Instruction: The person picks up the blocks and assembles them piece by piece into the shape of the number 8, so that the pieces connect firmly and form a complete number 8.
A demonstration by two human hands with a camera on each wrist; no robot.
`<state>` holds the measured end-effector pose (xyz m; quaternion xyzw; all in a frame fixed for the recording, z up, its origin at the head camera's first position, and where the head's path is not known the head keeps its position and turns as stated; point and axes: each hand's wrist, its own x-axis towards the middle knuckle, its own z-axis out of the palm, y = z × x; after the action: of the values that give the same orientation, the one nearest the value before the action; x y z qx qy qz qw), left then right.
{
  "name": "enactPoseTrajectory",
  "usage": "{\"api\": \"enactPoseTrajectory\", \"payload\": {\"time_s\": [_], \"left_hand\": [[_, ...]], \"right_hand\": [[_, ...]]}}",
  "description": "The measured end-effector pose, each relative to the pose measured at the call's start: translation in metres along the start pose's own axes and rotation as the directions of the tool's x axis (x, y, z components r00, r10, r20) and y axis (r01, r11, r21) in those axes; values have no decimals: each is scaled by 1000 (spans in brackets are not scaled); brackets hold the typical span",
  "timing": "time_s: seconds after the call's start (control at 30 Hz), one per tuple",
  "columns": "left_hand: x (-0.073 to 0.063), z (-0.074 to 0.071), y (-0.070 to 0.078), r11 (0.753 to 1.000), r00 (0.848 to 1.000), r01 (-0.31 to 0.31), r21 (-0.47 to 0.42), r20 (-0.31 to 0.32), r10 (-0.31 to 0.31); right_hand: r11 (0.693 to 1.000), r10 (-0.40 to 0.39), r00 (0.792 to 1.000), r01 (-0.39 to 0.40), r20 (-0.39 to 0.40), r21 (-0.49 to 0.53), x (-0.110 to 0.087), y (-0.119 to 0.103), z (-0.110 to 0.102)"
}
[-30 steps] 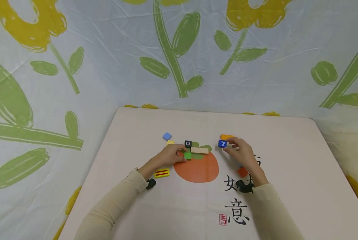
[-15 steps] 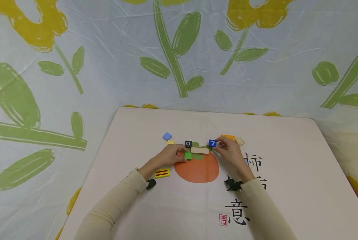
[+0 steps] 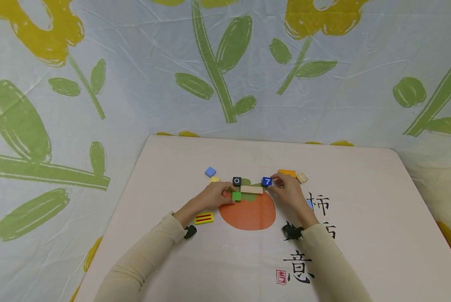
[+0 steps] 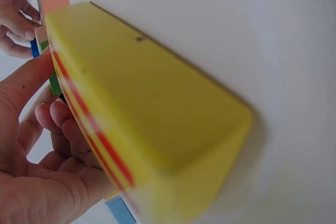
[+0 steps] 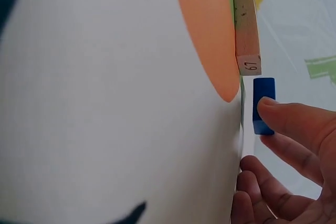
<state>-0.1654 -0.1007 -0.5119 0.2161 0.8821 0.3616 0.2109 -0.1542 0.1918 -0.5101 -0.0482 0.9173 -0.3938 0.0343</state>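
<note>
"Right hand [image 3: 287, 189], what has it got?"

"Its thumb and forefinger pinch the blue block [image 3: 267, 181] marked 7, a narrow grip, the other fingers curled loosely aside"

"And the wood?"

"Just to the left of the right hand's fingertips lies the wooden block [image 3: 251, 190]. Its end on that side is just beside the blue one; I can't tell whether they touch"

"Left hand [image 3: 212, 195]?"

"Thumb and forefinger close narrowly about the green block [image 3: 236, 196], which sits at the wooden block's left end. Just beyond that forefinger is the black block [image 3: 237, 181] marked 0"

"What else is near them?"

"On the near side of the left hand, the yellow block [image 3: 204, 217] with red stripes; beyond that hand, a light-blue tile [image 3: 210, 171]. Beyond the right hand, an orange block [image 3: 287, 172] and a small wooden tile [image 3: 302, 178]. Between both hands, an orange fruit print [image 3: 247, 216]"
</note>
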Motion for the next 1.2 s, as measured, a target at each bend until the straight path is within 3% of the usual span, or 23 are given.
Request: {"api": "enactPoseTrajectory", "payload": {"time_s": [1.2], "left_hand": [[2,-1,0,1000,1000,-4,-5,0,4]], "right_hand": [[998,-17,1000,17,9,-68,4,4,5]]}}
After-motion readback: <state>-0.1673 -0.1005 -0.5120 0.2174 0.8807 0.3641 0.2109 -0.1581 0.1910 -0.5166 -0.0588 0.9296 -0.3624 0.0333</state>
